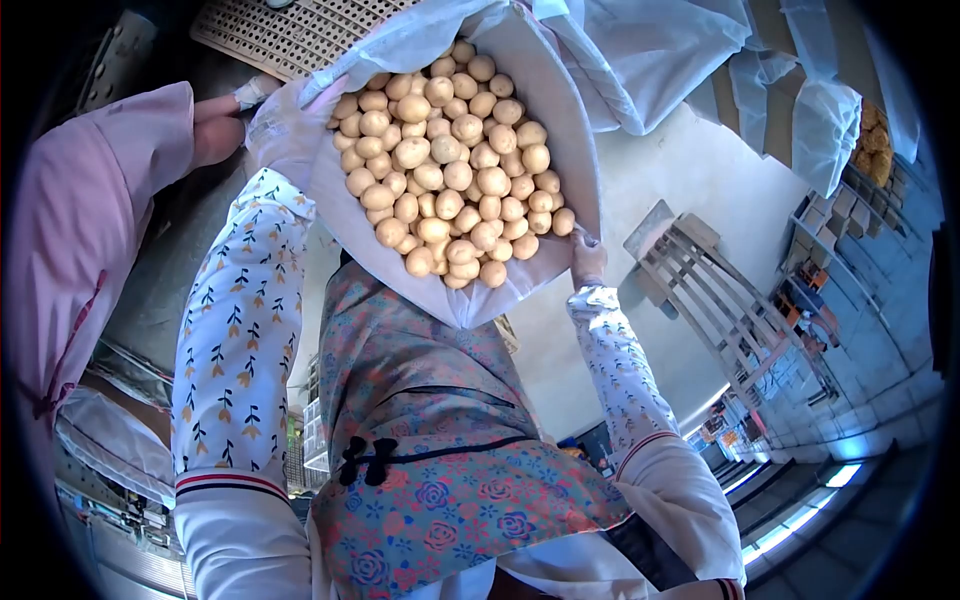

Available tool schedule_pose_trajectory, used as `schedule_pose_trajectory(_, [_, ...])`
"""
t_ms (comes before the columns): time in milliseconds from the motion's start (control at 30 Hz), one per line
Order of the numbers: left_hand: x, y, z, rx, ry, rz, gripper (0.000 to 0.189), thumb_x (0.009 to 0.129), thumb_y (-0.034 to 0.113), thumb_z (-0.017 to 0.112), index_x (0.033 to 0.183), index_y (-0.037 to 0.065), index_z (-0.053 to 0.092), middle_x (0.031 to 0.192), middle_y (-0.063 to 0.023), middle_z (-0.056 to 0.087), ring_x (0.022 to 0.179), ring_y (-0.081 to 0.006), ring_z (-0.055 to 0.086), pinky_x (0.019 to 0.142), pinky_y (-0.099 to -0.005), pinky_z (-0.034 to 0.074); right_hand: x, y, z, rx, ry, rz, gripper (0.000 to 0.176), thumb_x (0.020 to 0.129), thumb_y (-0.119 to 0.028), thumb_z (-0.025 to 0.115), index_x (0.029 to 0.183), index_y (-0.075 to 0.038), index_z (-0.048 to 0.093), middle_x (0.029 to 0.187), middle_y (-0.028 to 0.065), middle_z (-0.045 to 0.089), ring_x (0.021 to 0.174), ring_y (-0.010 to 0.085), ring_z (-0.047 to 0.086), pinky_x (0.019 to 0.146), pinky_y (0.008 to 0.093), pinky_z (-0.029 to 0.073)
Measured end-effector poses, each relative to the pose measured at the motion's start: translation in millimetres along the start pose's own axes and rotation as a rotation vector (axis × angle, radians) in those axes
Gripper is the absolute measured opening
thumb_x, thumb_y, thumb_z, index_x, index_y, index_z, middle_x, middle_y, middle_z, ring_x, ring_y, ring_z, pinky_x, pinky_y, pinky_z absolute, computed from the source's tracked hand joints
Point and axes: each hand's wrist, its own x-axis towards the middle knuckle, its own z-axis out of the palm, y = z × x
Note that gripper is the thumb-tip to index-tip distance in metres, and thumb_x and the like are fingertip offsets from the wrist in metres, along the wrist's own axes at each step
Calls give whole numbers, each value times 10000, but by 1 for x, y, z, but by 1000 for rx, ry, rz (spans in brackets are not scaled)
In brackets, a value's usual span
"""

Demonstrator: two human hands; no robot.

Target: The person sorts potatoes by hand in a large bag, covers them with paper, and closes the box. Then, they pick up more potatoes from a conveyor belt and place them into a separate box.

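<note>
A wide container lined with white cloth (pixel 584 130) is full of small round, pale brown items (pixel 440 165) that look like potatoes. It is tilted toward the camera in front of the floral apron. My left hand (pixel 280 130), in a whitish glove, is at its left rim with the cloth partly over the fingers. On the lower right rim, my right hand (pixel 588 258), also gloved, is closed round the edge.
At the left stands a co-worker in pink clothing (pixel 90 220), one arm reaching toward a perforated tray (pixel 285 35). More white cloth (pixel 660 55) hangs at the upper right. A slatted wooden rack (pixel 715 300) and shelves (pixel 840 225) are farther right.
</note>
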Motion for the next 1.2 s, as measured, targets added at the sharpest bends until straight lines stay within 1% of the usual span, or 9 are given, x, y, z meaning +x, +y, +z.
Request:
schedule_pose_trajectory(333, [-15, 7, 11, -69, 411, 202, 537, 796, 400, 757, 1195, 74, 603, 1048, -103, 669, 955, -243, 649, 837, -350, 494, 3, 4, 3, -115, 27, -75, 361, 874, -335, 646, 952, 8, 728, 828, 201, 713, 809, 262, 704, 753, 361, 506])
schedule_pose_trajectory(467, [-101, 21, 28, -584, 346, 195, 654, 841, 226, 726, 1359, -30, 419, 1239, -148, 558, 1115, -223, 557, 948, -340, 460, 15, 17, 12, -29, 44, -139, 418, 842, -390, 608, 850, 11, 726, 801, 263, 664, 822, 395, 674, 757, 446, 502])
schedule_pose_trajectory(600, [-239, -59, 176, -911, 153, -286, 585, 943, 320, 589, 1353, -61, 420, 1260, -165, 562, 1130, -239, 544, 929, -354, 465, 17, 19, 11, 55, -31, -172, 393, 844, -362, 602, 828, 13, 720, 760, 257, 657, 776, 376, 680, 720, 434, 503])
schedule_pose_trajectory(767, [-326, 7, 219, -291, -257, -393, 547, 916, 375, 590, 1292, -15, 512, 1310, -202, 536, 1193, -306, 523, 990, -362, 428, 10, 9, 1, 196, -121, -214, 378, 855, -330, 587, 818, 26, 707, 727, 246, 654, 735, 364, 680, 688, 431, 498])
schedule_pose_trajectory(800, [-324, 7, 227, -237, 30, -201, 528, 909, 418, 576, 1180, -36, 581, 1152, -209, 639, 1019, -318, 627, 874, -367, 503, 14, 14, 3, 150, -126, -215, 362, 863, -312, 584, 829, 27, 707, 730, 242, 658, 734, 347, 683, 700, 426, 498])
schedule_pose_trajectory(1000, [-315, -26, 246, -665, -582, -968, 402, 904, 366, 581, 1001, -23, 613, 715, -115, 683, 458, -179, 598, 449, -308, 496, 13, 8, -4, 142, -203, -204, 366, 866, -311, 591, 880, 37, 704, 781, 225, 679, 731, 319, 679, 733, 414, 503])
schedule_pose_trajectory(1100, [-315, -11, 243, -778, -540, -1029, 322, 917, 311, 580, 943, -8, 613, 614, -71, 639, 444, -171, 584, 424, -290, 474, 42, 49, 13, 266, -305, -277, 366, 866, -310, 603, 947, 34, 699, 825, 193, 698, 728, 325, 673, 750, 407, 507])
schedule_pose_trajectory(1133, [-317, -12, 245, -783, -501, -997, 335, 929, 336, 565, 927, 3, 609, 612, -71, 637, 432, -160, 566, 407, -274, 449, 33, 28, -7, 246, -484, 22, 330, 894, -253, 587, 1036, 37, 652, 791, 149, 687, 684, 296, 664, 706, 383, 523])
schedule_pose_trajectory(1200, [-321, -12, 245, -784, -451, -949, 358, 947, 372, 543, 910, 21, 599, 603, -67, 628, 412, -143, 538, 380, -250, 410, 48, 50, -11, 150, -681, -357, 325, 951, -300, 555, 1110, -20, 598, 710, 87, 630, 576, 197, 621, 523, 334, 526])
